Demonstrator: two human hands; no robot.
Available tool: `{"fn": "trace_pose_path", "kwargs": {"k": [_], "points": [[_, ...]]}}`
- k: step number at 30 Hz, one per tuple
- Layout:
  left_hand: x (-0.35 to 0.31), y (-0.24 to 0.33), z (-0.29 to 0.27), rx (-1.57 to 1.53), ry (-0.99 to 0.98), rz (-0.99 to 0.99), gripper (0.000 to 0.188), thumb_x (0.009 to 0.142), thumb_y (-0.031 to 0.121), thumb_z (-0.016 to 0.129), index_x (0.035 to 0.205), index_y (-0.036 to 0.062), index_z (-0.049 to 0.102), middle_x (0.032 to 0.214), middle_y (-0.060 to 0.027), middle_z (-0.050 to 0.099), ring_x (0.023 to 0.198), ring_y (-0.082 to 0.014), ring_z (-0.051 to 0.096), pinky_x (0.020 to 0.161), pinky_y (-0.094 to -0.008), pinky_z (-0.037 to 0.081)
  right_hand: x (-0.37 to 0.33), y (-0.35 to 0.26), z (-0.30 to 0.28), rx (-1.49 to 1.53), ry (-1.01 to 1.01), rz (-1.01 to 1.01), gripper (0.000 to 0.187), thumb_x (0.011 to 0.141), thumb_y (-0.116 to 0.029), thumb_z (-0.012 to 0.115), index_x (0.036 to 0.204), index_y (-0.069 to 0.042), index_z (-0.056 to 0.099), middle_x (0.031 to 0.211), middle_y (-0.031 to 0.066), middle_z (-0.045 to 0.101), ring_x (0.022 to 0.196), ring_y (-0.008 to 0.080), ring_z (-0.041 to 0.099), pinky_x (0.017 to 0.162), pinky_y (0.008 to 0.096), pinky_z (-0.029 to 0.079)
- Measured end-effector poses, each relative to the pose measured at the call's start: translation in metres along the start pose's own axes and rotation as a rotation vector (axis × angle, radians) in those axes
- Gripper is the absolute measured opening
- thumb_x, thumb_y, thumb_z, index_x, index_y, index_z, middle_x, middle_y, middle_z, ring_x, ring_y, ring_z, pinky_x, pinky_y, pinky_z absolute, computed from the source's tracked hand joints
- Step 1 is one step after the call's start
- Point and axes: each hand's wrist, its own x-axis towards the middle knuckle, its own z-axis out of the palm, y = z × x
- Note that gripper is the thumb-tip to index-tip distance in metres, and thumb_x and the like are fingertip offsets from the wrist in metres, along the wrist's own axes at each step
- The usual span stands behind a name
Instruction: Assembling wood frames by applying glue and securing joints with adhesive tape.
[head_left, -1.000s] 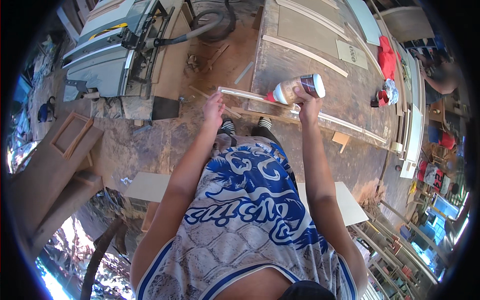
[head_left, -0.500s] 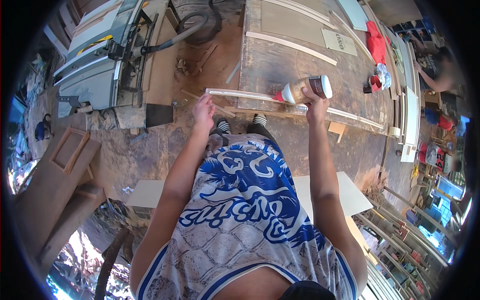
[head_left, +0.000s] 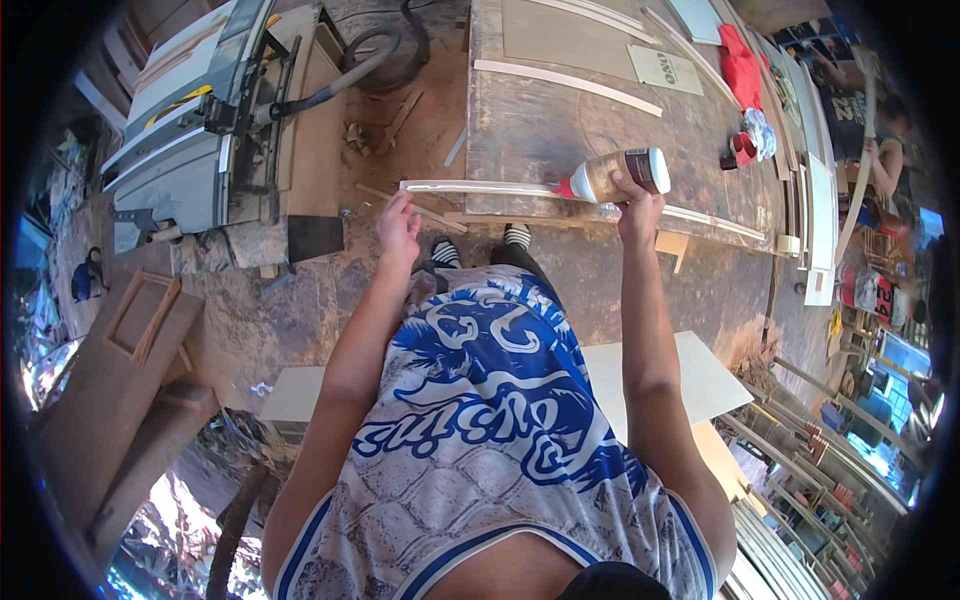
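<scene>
My left hand (head_left: 399,230) pinches the left end of a long, thin wooden strip (head_left: 470,188), which sticks out past the left edge of the workbench (head_left: 530,130). A white line of glue runs along the strip's top. In my right hand (head_left: 638,208) is a glue bottle (head_left: 605,177), tan with a dark label and white base. It lies almost on its side, its red nozzle (head_left: 566,188) pointing left, at or just above the strip. Right of the bottle, a pale strip (head_left: 715,222) continues along the bench's near edge; my right hand hides the part between.
More wooden strips (head_left: 570,85) and a stencil sheet (head_left: 665,70) lie farther back on the bench. A red cloth (head_left: 741,65) and a red cup (head_left: 740,150) are at its right. A table saw (head_left: 185,160) with a hose stands left. At far right a person (head_left: 885,165) handles a long board.
The glue bottle's nozzle has moved right along the strip, with a longer glue line left of it. My left hand keeps the strip's end. The person at far right now has a long board.
</scene>
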Motion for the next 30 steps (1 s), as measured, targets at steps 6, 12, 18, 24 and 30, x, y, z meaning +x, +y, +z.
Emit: {"fn": "trace_pose_path", "kwargs": {"k": [6,12,18,24,30], "points": [[-0.001,0.000,-0.001,0.015,0.004,0.003,0.030,0.094,0.022,0.073,0.124,0.0197,0.070,0.117,0.0055,0.069,0.106,-0.0095,0.057,0.089,-0.0313,0.044,0.001,0.003,-0.005,-0.004,-0.025,-0.015,0.047,0.079,-0.002,0.080,0.124,-0.003,0.066,0.112,0.0090,0.071,0.096,0.0232,0.071,0.076,0.0375,0.061],[0.001,0.002,-0.003,0.062,0.022,0.027,0.032,0.093,0.021,0.073,0.125,0.0185,0.071,0.115,0.0053,0.068,0.103,-0.0110,0.056,0.089,-0.0314,0.043,-0.001,-0.002,-0.014,0.006,-0.003,0.003,0.042,0.080,-0.002,0.080,0.120,-0.004,0.067,0.111,0.0082,0.071,0.096,0.0228,0.071,0.076,0.0371,0.061],[-0.038,0.012,0.017,0.330,0.058,0.614,0.022,0.092,0.020,0.072,0.113,0.0136,0.073,0.107,0.0015,0.068,0.093,-0.0163,0.060,0.088,-0.0336,0.047,-0.003,-0.007,-0.017,-0.027,-0.062,-0.053,0.041,0.079,-0.001,0.081,0.116,-0.002,0.067,0.108,0.0086,0.072,0.094,0.0223,0.071,0.078,0.0364,0.062],[-0.087,-0.007,0.122,1.269,-0.643,1.354,0.040,0.079,0.027,0.079,0.115,0.0121,0.070,0.116,-0.0075,0.068,0.116,-0.0291,0.059,0.103,-0.0449,0.042,-0.009,-0.015,-0.015,-0.090,-0.066,-0.125,0.042,0.076,0.003,0.082,0.115,0.001,0.066,0.107,0.0107,0.072,0.093,0.0225,0.071,0.079,0.0366,0.062],[-0.085,-0.050,0.191,1.629,-0.848,1.208,0.040,0.075,0.027,0.080,0.110,0.0116,0.068,0.114,-0.0058,0.065,0.118,-0.0261,0.056,0.102,-0.0442,0.040,-0.009,-0.020,-0.017,-0.060,-0.043,-0.075,0.049,0.073,0.001,0.085,0.118,0.004,0.067,0.109,0.0119,0.073,0.093,0.0223,0.071,0.075,0.0348,0.060]]}}
